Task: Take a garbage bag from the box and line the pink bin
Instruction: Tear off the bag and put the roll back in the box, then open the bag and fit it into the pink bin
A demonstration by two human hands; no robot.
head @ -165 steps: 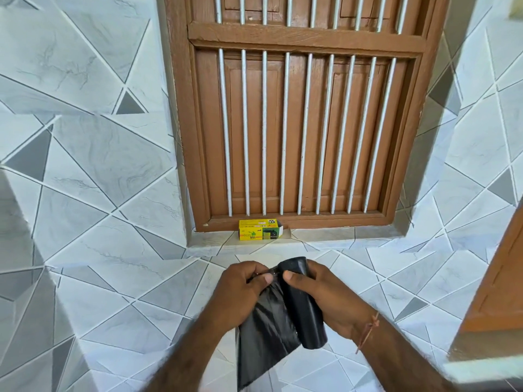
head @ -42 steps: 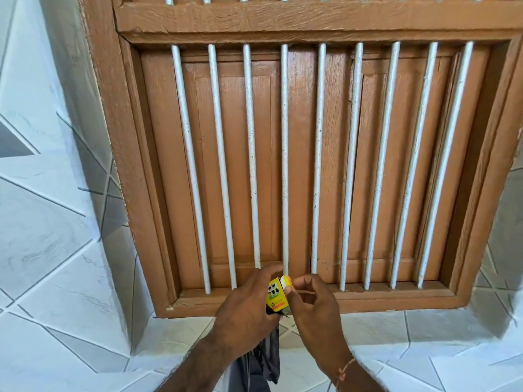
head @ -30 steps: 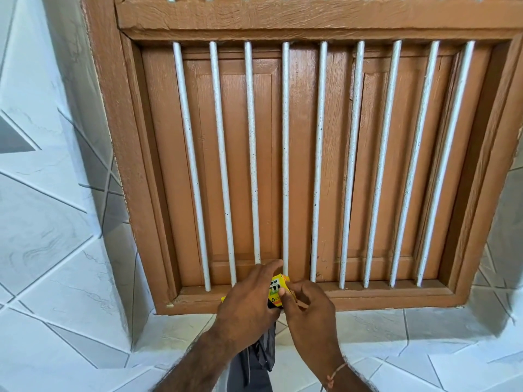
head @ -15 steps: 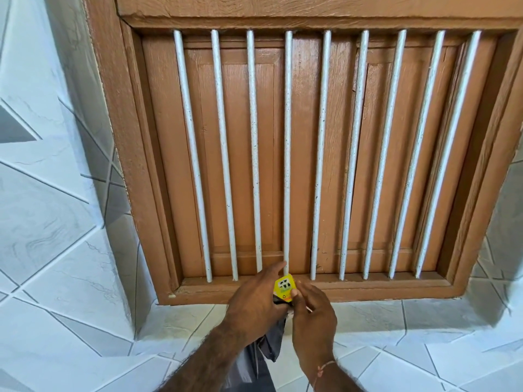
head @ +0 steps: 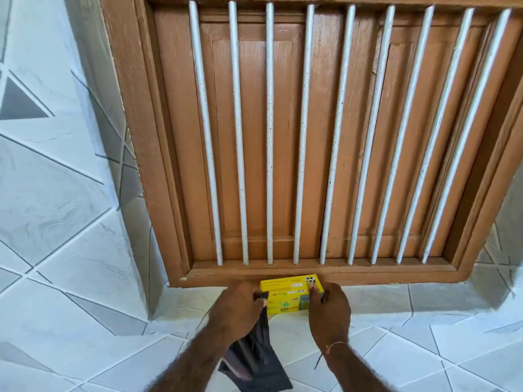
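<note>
A yellow garbage-bag box [head: 285, 297] lies flat on the tiled sill, against the base of the wooden window frame. My left hand [head: 239, 306] touches the box's left end and also pinches a black garbage bag [head: 256, 363], which hangs down below my wrist. My right hand [head: 328, 309] holds the box's right end, with fingertips on its top corner. The pink bin is not in view.
A brown wooden window [head: 297, 137] with shut shutters and several white vertical bars [head: 270, 137] fills the wall ahead. White and grey tiled walls [head: 56, 179] flank it, and the tiled sill [head: 396, 301] runs under the frame.
The box, held up on end between both hands half a second ago, now lies flat on the sill by the frame. The black bag still hangs from my left hand.
</note>
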